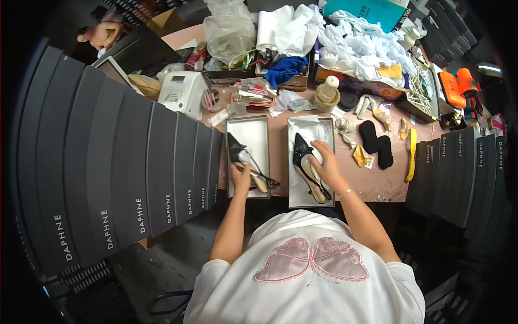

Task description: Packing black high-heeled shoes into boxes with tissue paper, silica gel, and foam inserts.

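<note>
Two shallow grey-edged boxes with white insides lie side by side in front of me. In the left box (251,127) a black pointed slingback shoe (235,144) with a beige insole is tilted, its strap reaching over the right rim. My left hand (241,175) is closed on the side of this shoe. The right box (329,195) is lined with white tissue paper (308,125). A matching slingback shoe (302,156) lies in it, toe pointing away from me. My right hand (327,163) rests against its right side with fingers spread.
Dark shoe boxes stand in tall stacks on the left (127,162) and right (450,173). Black insoles (376,143) and a yellow strip (411,154) lie on the pink table (377,186). Behind are a white label printer (182,93), a bottle (327,94) and crumpled paper (361,48).
</note>
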Available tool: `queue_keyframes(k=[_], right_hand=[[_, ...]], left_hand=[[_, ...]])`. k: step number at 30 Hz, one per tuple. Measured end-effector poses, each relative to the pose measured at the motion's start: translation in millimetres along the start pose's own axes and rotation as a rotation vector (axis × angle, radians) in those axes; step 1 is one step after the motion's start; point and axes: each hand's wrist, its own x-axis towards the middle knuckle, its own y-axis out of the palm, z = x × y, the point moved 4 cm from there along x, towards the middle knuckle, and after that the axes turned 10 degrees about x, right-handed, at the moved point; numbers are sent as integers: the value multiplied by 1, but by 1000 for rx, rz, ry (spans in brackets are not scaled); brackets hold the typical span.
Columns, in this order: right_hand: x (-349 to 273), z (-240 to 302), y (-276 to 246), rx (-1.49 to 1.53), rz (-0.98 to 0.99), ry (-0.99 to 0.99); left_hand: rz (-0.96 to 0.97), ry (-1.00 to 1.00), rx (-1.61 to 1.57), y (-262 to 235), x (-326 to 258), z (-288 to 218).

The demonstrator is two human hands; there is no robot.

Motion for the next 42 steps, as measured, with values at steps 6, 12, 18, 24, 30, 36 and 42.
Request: queue_keyframes(k=[6,12,18,24,30,36,42], right_hand=[[-40,52,-20,683,303,372],[-74,46,-72,939,-75,592],[-87,3,-90,984,-209,726],[-79,-1,-89,971,-182,634],[-82,47,-70,827,-21,411],[-90,67,-61,893,-73,291],[-97,73,-56,824,-62,299]], left_hand=[[591,-191,-615,24,-90,-111],[571,70,-311,84,-126,-113],[558,-497,-323,134,-143,-99],[562,-334,-577,122,-149,-112],[665,-63,-639,52,-173,-169],[585,164,-531,30,-170,-165],[585,199,-467,25,-168,-160]])
